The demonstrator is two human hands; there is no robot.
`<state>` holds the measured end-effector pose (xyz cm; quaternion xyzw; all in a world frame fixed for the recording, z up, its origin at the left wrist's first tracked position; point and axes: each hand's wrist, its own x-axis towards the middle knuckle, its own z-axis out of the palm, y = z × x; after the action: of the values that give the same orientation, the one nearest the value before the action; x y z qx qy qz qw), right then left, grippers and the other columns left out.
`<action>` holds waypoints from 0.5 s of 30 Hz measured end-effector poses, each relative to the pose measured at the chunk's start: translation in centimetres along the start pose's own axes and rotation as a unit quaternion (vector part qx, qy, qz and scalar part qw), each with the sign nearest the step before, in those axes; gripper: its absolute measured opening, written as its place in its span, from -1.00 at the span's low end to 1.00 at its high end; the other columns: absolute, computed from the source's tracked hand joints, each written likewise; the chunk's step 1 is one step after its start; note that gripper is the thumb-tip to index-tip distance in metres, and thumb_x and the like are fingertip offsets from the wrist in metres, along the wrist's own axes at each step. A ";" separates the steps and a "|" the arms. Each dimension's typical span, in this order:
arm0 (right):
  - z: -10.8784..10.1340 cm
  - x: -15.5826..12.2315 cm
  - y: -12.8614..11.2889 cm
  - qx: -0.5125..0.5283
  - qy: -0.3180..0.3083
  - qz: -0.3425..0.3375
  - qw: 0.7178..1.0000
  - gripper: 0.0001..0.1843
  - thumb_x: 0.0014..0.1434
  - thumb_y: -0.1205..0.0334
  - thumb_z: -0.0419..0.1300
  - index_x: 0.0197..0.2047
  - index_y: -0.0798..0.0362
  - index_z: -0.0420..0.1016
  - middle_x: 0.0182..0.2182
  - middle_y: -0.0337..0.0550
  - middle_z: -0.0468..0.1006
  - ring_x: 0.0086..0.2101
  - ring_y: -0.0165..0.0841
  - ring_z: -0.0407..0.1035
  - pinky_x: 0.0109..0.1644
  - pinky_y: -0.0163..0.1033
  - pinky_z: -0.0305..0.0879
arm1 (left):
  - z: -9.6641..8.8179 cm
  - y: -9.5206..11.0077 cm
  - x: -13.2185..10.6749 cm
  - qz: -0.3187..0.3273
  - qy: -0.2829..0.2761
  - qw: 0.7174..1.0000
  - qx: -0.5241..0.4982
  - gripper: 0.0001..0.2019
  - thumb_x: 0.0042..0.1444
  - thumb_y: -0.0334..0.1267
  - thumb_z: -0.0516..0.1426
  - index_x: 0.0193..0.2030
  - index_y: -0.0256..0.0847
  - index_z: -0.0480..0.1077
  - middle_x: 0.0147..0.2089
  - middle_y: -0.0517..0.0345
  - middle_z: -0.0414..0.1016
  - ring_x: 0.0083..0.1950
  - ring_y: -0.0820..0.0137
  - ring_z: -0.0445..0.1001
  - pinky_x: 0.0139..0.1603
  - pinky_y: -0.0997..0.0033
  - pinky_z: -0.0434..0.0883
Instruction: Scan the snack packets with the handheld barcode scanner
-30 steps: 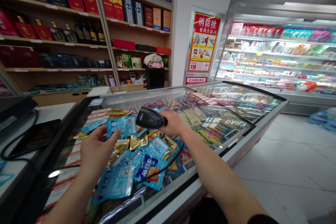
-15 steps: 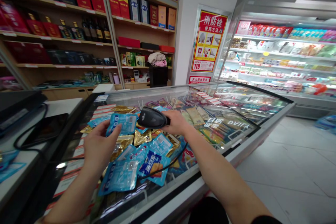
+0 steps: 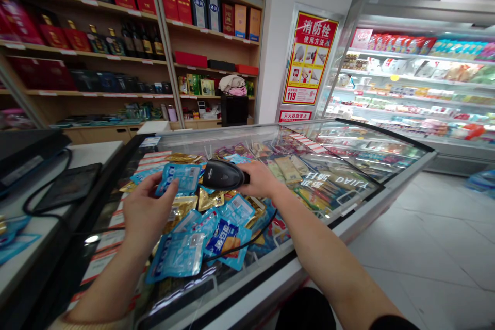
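LIVE | left hand [image 3: 149, 211] up, palm turned inward, fingers curling forward | right hand [image 3: 263, 180] clenched tight, wrist nearly level | left forearm [image 3: 104, 289] rising from lower left | right forearm [image 3: 328, 263] bare, reaching in from lower right | hands near, not touching

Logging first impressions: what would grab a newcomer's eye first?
A black handheld barcode scanner gripped in the right hand stands out at centre, beside a blue packet held up by the left hand. Below them, blue and gold packets pile at the near end of a glass-topped chest freezer. Behind, a red-and-yellow fire hydrant poster hangs on the wall.
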<state>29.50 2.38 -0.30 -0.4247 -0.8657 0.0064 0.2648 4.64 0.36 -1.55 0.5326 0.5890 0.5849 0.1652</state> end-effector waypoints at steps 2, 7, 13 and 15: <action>0.0 0.0 -0.1 0.008 -0.004 0.003 1.000 -0.79 0.00 0.20 0.27 -0.23 0.00 0.52 -0.27 -0.17 0.62 -0.22 -0.29 0.48 -0.14 -0.30 0.29 | 0.0 0.2 0.0 0.002 0.001 1.000 -0.005 -0.58 -0.11 -0.09 0.20 -0.10 -0.24 0.52 -0.20 0.12 0.61 -0.22 0.32 0.53 -0.07 0.31 0.45; 0.1 0.0 -0.1 0.007 -0.011 0.007 1.000 -0.78 0.01 0.20 0.26 -0.21 0.00 0.52 -0.25 -0.16 0.62 -0.21 -0.28 0.49 -0.13 -0.30 0.29 | 0.1 0.6 -0.2 -0.001 0.002 1.000 -0.001 -0.59 -0.11 -0.11 0.20 -0.11 -0.25 0.52 -0.21 0.12 0.60 -0.23 0.33 0.53 -0.08 0.32 0.45; 0.2 0.0 -0.2 -0.001 -0.013 0.011 1.000 -0.77 0.02 0.18 0.24 -0.21 0.01 0.52 -0.29 -0.15 0.62 -0.24 -0.28 0.49 -0.17 -0.30 0.29 | -0.1 0.6 -0.1 -0.010 -0.006 1.000 -0.001 -0.58 -0.10 -0.09 0.19 -0.09 -0.25 0.51 -0.19 0.12 0.59 -0.21 0.34 0.52 -0.05 0.33 0.44; 0.2 0.0 -0.2 0.001 -0.013 0.009 1.000 -0.77 0.02 0.18 0.24 -0.20 0.01 0.52 -0.29 -0.15 0.62 -0.24 -0.28 0.49 -0.17 -0.30 0.29 | -0.1 0.5 -0.1 -0.013 -0.004 1.000 0.005 -0.57 -0.10 -0.09 0.19 -0.09 -0.25 0.51 -0.19 0.12 0.59 -0.22 0.35 0.52 -0.07 0.34 0.44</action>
<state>29.26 2.33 -0.40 -0.4325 -0.8649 0.0151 0.2541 4.83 0.07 -1.12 0.5282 0.5982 0.5776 0.1720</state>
